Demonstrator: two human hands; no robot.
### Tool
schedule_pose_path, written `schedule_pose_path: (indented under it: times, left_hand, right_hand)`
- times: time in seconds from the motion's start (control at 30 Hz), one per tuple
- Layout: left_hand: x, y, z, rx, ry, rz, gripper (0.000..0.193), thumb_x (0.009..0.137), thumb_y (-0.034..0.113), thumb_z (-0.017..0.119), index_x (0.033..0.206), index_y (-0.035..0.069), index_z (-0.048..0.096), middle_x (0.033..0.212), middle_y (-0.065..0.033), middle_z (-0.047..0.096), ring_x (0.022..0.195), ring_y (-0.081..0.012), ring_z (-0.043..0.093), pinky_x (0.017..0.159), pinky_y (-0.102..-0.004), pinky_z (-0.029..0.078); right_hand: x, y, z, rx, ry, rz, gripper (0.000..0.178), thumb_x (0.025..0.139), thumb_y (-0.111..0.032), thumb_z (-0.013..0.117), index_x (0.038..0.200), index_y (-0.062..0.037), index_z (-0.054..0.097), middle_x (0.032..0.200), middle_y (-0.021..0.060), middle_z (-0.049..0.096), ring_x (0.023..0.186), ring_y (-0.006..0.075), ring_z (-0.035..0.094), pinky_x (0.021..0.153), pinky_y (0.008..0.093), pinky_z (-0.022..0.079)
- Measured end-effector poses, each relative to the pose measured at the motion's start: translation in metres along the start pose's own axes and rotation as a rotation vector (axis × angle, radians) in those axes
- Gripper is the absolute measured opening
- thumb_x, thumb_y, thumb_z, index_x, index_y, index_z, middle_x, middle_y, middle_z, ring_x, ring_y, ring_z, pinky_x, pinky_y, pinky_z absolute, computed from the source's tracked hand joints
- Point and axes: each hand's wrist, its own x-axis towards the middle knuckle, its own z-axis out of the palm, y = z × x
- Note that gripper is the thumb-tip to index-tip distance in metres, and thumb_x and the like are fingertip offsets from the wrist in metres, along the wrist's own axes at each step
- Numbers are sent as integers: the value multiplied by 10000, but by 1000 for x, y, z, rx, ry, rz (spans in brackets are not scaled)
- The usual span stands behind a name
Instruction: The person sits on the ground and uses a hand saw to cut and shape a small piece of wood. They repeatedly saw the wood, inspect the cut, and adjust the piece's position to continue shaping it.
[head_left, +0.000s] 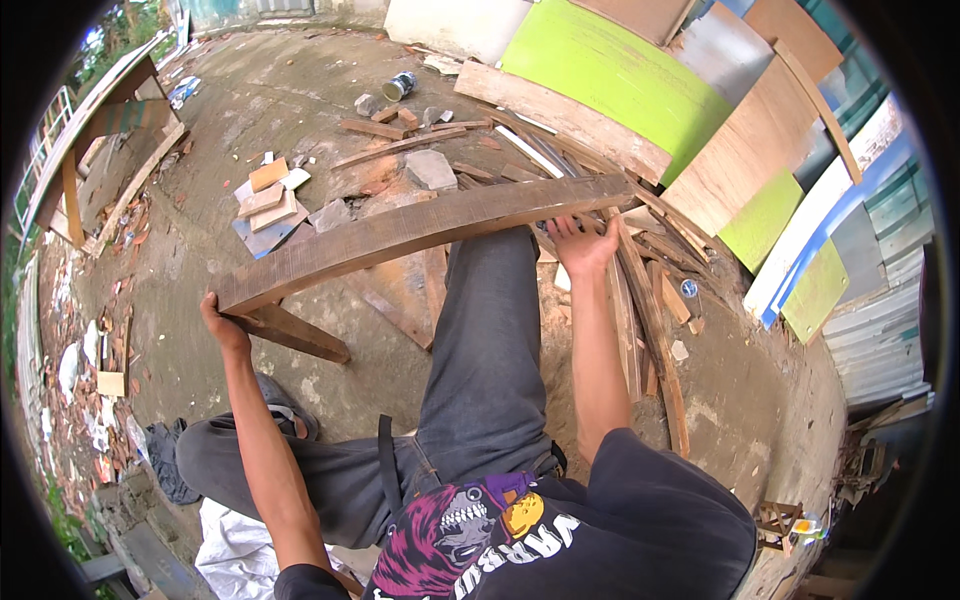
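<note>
A long, thick brown wooden beam runs across in front of me, its right end farther off than its left, passing above my bent knee. My left hand grips the beam's left end, with the thumb on top and the fingers underneath, mostly hidden. Near the right end, my right hand is turned palm up against the beam's near side, its fingers curled at the lower edge. A shorter wooden piece slants out from under the left end; whether it is joined to the beam I cannot tell.
Long wooden strips lie piled beyond and beside my right arm. Small wood blocks, a stone and a tin can sit farther out. Boards, including a green panel, lean at the back right. Litter covers the left edge.
</note>
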Motion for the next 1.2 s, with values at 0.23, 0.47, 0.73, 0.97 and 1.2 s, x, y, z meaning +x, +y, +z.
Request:
schedule_pose_path:
  times: [0.23,0.47,0.73,0.97,1.2]
  left_hand:
    - [1,-6,9,1,3,19,443,933,429,481,1101,38,605,1082,-85,632,1047,-231,592,954,-384,425]
    - [-9,13,35,18,-4,112,541,995,483,445,1197,10,611,1076,-120,655,1017,-265,638,905,-409,494]
    - [-18,28,54,167,90,114,668,1035,574,430,1294,-23,578,1240,-121,607,1155,-241,578,1010,-377,439]
    - [-13,36,55,186,115,-35,693,1011,585,481,1355,-12,562,1284,-103,597,1173,-231,579,1006,-377,448]
    - [-19,39,62,149,98,-40,642,1040,542,425,1423,32,497,1318,-84,594,1198,-225,583,1032,-373,441]
  right_hand:
    - [33,19,14,223,-480,-17,742,996,-651,364,1423,-58,492,1407,180,552,1343,355,479,1142,515,350]
    - [5,8,51,192,-631,-161,756,939,-701,457,1418,-119,496,1384,109,566,1292,290,507,1119,493,354]
    - [-19,-18,113,-4,-734,-261,758,860,-617,689,1372,-95,487,1301,73,585,1253,261,518,1070,490,388]
    - [-37,-15,129,-20,-604,-249,758,839,-577,746,1340,-62,505,1288,120,571,1242,297,510,1088,517,387]
    - [-28,-14,120,-5,-537,-203,783,839,-527,772,1389,-59,468,1350,104,558,1278,290,502,1107,508,383]
